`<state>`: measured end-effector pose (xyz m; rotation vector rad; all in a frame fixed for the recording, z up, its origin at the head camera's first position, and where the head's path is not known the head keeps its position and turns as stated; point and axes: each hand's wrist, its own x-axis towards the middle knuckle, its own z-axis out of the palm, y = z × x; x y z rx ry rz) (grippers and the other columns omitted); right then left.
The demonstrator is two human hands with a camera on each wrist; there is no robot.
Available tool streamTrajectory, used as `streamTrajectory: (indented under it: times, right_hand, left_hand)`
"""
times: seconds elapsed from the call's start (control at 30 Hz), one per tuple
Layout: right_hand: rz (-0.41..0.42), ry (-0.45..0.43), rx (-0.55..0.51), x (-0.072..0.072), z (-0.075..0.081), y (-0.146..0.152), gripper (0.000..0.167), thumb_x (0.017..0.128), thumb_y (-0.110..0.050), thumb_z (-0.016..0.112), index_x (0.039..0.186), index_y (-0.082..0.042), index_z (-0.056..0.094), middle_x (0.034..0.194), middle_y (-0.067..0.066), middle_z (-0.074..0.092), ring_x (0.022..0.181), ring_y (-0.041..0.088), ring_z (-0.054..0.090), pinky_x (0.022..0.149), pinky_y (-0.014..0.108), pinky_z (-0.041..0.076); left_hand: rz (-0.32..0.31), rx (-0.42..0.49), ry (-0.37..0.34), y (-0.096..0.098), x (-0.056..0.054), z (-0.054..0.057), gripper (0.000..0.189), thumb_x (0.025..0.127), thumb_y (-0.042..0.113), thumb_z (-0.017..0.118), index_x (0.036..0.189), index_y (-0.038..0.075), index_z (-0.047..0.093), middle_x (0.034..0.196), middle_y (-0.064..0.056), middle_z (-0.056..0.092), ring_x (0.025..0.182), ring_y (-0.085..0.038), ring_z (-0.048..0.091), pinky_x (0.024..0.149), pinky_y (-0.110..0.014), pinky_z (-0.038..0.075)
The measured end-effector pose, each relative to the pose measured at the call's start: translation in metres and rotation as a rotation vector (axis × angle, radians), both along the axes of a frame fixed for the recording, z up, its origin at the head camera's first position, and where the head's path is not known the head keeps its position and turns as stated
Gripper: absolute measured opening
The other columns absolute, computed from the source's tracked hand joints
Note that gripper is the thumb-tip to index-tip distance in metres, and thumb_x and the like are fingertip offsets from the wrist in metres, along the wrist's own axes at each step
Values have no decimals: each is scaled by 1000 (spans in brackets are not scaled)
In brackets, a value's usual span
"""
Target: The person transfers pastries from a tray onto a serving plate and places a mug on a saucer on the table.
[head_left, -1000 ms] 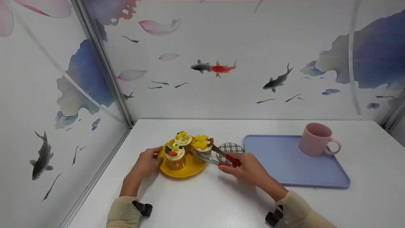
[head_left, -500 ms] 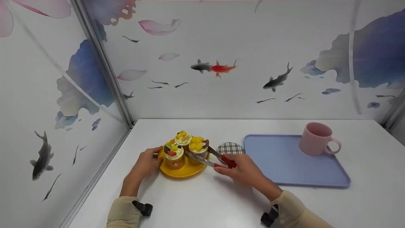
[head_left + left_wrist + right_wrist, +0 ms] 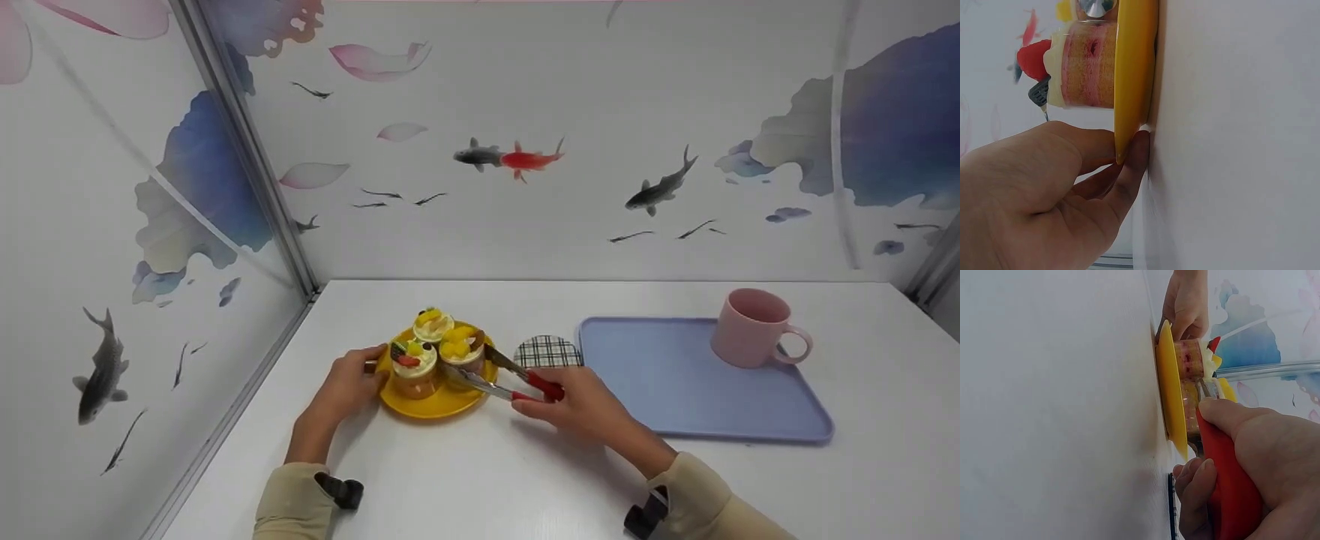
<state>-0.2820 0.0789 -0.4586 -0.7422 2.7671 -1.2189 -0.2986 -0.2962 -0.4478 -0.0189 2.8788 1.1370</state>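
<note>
Over on the left, I'm seeing the person's left hand (image 3: 349, 386) pinching the rim of a yellow plate (image 3: 427, 412), the thumb lying on the upper side and fingers tucking under it. Just right of that grip, a strawberry-topped cake cup (image 3: 415, 384) is standing on the plate, and beyond it, farther from the person, another cake cup (image 3: 433, 328) is sitting. Next along comes the yellow-fruit cake cup (image 3: 463, 345), looking upright over the plate's right half, though from here I'm not managing to tell whether its base is touching the plate. A pair of tongs (image 3: 491, 388) is straddling it, one metal arm reaching in on the side toward the strawberry cup, the other lying along its right side; how hard they're squeezing isn't showing. The right hand (image 3: 577, 401) is gripping their red handles (image 3: 1230, 478), fingers curling round them. What seems to matter most is this line: the tongs' long axis is running leftward and slightly away from the right hand, straight to that cup, whose own axis is rising across it. The tongs are making the right hand's reach the direct one, the left hand sitting across the plate. Just beyond the right hand, a checked coaster (image 3: 547, 349) is lying; farther right, a blue tray (image 3: 690, 397) is carrying a pink mug (image 3: 750, 341).
</note>
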Motion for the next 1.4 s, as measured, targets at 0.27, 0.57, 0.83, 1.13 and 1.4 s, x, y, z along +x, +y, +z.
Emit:
streamTrajectory:
  times: [0.27, 0.57, 0.83, 1.13, 1.4]
  right_hand:
    - [-10, -10, 8, 4, 2, 4, 37, 91, -50, 86, 111, -19, 82, 72, -6, 60, 68, 10, 51, 52, 17, 35]
    - [-17, -40, 6, 12, 1, 14, 46, 91, -51, 85, 121, -16, 82, 70, -7, 57, 64, 8, 46, 52, 17, 32]
    - [-29, -57, 8, 21, 4, 26, 57, 91, -55, 85, 128, -12, 79, 73, -6, 60, 66, 10, 49, 51, 18, 33]
    - [-109, -78, -13, 28, 5, 44, 61, 87, -56, 87, 126, -9, 77, 80, -2, 66, 75, 17, 57, 54, 19, 42]
    - [-191, -57, 1, 34, 6, 71, 66, 89, -54, 86, 133, -7, 74, 97, 1, 71, 84, 18, 58, 57, 21, 47]
  left_hand:
    - [2, 10, -5, 1, 2, 2, 56, 107, 3, 61, 161, 2, 48, 161, -25, 54, 145, -42, 58, 121, -54, 51]
    - [3, 1, -3, 1, 1, 2, 56, 107, 3, 61, 161, 2, 48, 163, -23, 54, 143, -41, 60, 120, -53, 53]
    - [0, -14, 17, 1, 1, 1, 55, 107, 2, 63, 160, 1, 49, 160, -26, 55, 143, -43, 60, 120, -53, 52]
    - [-11, -18, 27, 0, 1, 0, 54, 107, 2, 62, 159, 0, 50, 159, -26, 56, 143, -43, 60, 120, -55, 51]
    - [-15, -16, 38, 0, 1, 1, 54, 106, 1, 62, 159, -2, 50, 159, -27, 56, 143, -44, 60, 120, -55, 51]
